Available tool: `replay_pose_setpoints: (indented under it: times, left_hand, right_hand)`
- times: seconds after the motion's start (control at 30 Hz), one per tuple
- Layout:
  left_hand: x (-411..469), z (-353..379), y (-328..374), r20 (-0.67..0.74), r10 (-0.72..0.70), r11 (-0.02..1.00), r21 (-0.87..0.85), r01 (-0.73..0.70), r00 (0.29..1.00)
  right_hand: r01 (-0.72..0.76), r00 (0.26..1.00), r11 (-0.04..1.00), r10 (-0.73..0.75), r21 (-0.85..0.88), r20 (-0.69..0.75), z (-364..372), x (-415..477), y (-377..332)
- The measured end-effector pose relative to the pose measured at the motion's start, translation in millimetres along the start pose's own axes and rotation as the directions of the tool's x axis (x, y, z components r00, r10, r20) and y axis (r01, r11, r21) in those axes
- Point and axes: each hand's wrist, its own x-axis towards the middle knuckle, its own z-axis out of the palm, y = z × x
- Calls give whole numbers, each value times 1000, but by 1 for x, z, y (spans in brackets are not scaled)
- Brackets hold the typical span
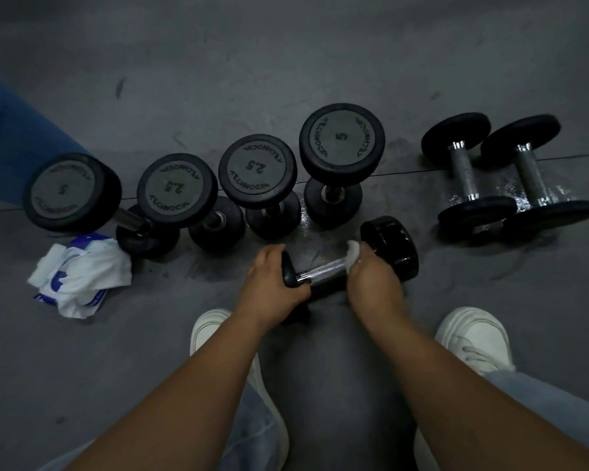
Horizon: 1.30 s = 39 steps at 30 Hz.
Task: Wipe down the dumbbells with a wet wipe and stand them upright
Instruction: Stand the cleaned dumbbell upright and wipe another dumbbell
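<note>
the dumbbell (393, 248) lies on the floor (150, 334), long axis near-left to far-right, left hand (272, 283) gripping its near head, right hand (371, 280) pinching the wet wipe (353, 252) round the handle (323, 270) by the far head.

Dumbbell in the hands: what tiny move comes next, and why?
Probably slide the wet wipe along the dumbbell handle toward the left hand. The right hand holds the wipe at the handle's far end, while the left hand grips the near head, so bare metal lies between them.
</note>
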Motion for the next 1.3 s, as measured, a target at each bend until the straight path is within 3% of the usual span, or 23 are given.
replay_pose_setpoints:
  times: [0.1, 0.23, 0.33, 0.37, 0.4, 0.47, 0.6, 0.67, 0.77, 0.83, 0.93, 0.97, 1.07, 1.1, 1.2, 1.3]
  left_hand:
    - [-11, 8, -1, -135, -46, 991, -133, 28, 990]
    - [-23, 23, -2, -219, -188, 957, -261, 128, 958]
    - [-20, 23, -3, -195, -195, 950, -282, 136, 961]
    - [-20, 21, -3, -182, -192, 946, -294, 133, 964]
    - [-21, 20, -4, -171, -180, 943, -310, 121, 969]
    - [-27, 20, -3, -156, -138, 953, -291, 88, 978]
    - [-34, 29, -4, -176, -126, 973, -212, 88, 976]
    - [-31, 29, -2, -169, -162, 965, -234, 120, 972]
    - [-21, 22, 4, -146, -196, 956, -248, 156, 970]
    - [-12, 13, 8, -119, -223, 952, -242, 190, 968]
    - [-4, 2, 6, -46, -311, 934, -201, 296, 949]
    - [-3, -1, 5, -14, -337, 924, -199, 327, 942]
    - [1, -10, 2, 91, -391, 890, -216, 401, 916]
    - [2, -12, 2, 105, -400, 878, -242, 414, 910]
    - [-8, -6, 6, -17, -433, 843, -361, 398, 901]
    - [-33, 14, 15, -150, -438, 843, -412, 346, 887]
  right_hand:
    - [79, 952, 996, -84, 31, 296, 3, -15, -13]
    - [-65, 982, 998, 60, 21, 181, 5, -5, 1]
    - [106, 920, 993, -118, 53, 374, 10, -22, -3]
    - [151, 933, 985, -171, 87, 317, 11, -20, 0]
    - [99, 970, 983, -131, 155, 207, 9, -16, 4]
    - [-40, 997, 948, 61, 314, -56, 8, -12, 10]
    - [5, 971, 887, 107, 461, -215, 14, -30, 0]
    - [25, 963, 915, 85, 403, -254, 17, -27, 0]
    - [85, 985, 982, -57, 169, -163, 22, -21, 6]
    - [151, 988, 981, -146, 124, -48, 22, -24, 4]
    - [365, 906, 920, -386, 142, 175, 27, -28, 7]
    - [361, 899, 913, -395, 191, 188, 27, -27, 11]
    - [128, 988, 937, -148, 324, 38, 29, -25, 16]
    - [166, 981, 934, -190, 315, 46, 31, -28, 11]
    - [352, 887, 898, -410, 266, 211, 30, -30, -3]
    - [233, 960, 960, -253, 155, 121, 26, -9, 1]
